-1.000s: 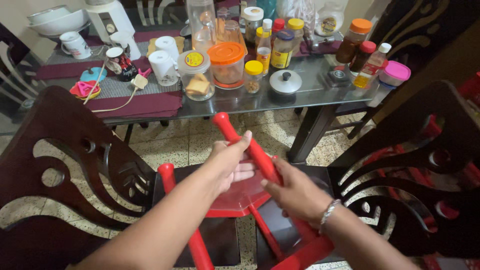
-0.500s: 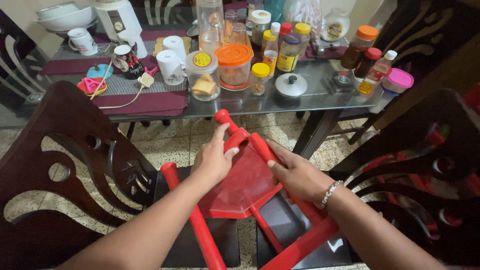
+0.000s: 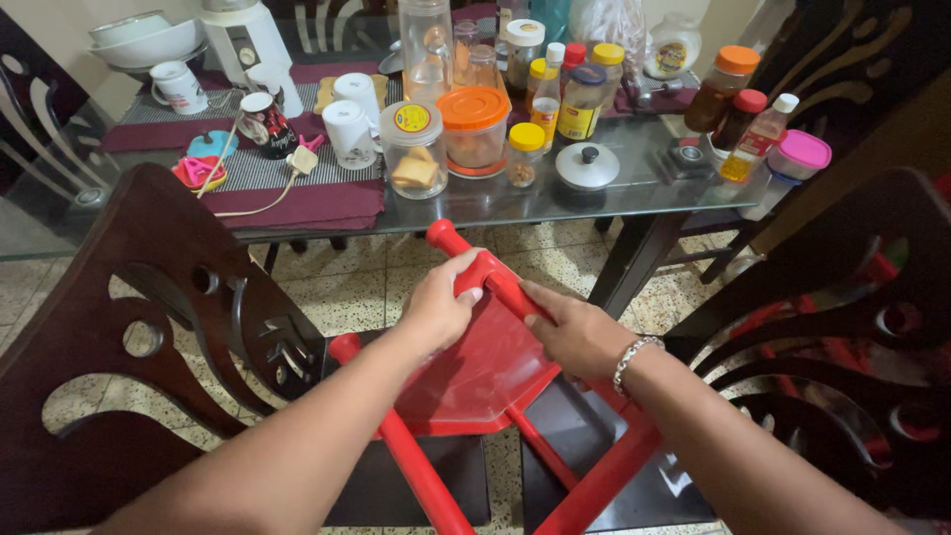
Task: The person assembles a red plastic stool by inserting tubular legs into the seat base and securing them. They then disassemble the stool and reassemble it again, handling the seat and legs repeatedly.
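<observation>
A red plastic stool (image 3: pixel 475 381) lies tipped over on the seats of two dark wooden chairs, with its legs sticking out. My left hand (image 3: pixel 436 307) is closed around the upper red leg (image 3: pixel 448 238) near where it meets the stool's seat panel. My right hand (image 3: pixel 570 332) grips the same leg a little lower, fingers wrapped over it, a silver bracelet on the wrist. A second red leg (image 3: pixel 421 476) runs down toward the bottom edge under my left forearm.
A carved dark chair back (image 3: pixel 149 327) stands at left and another (image 3: pixel 872 327) at right. Beyond them a glass-topped table (image 3: pixel 634 173) carries several jars, bottles, cups, an orange-lidded container (image 3: pixel 474 129) and a small steel lid (image 3: pixel 586 166). Speckled floor tiles lie below.
Both hands have slid up the red leg and closed on it near the seat panel. The stool has tipped flatter onto the chairs. The view has shifted slightly right and down.
</observation>
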